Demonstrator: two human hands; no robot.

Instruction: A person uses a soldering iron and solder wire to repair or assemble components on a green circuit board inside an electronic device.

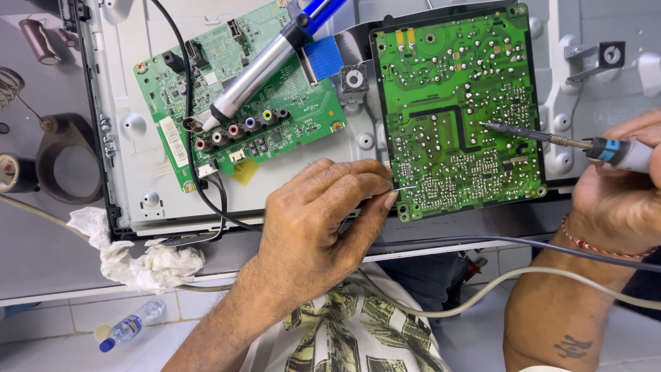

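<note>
I'm watching the chassis (138,200) filling the upper frame, with the solder-side board (458,103) lying at upper right. My right hand (620,186) is gripping the iron (551,140), its long axis running near-horizontal, tip pointing left onto the board. My left hand (323,220) is pinching solder wire (405,187) at the board's lower-left edge. Judging here: heat the joint first, feeding wire sparingly.

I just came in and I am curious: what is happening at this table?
A person is soldering. The right hand holds a soldering iron, its tip touching the large green circuit board. The left hand pinches a thin solder wire at the board's lower left edge. A desoldering pump lies on the smaller board.
</note>
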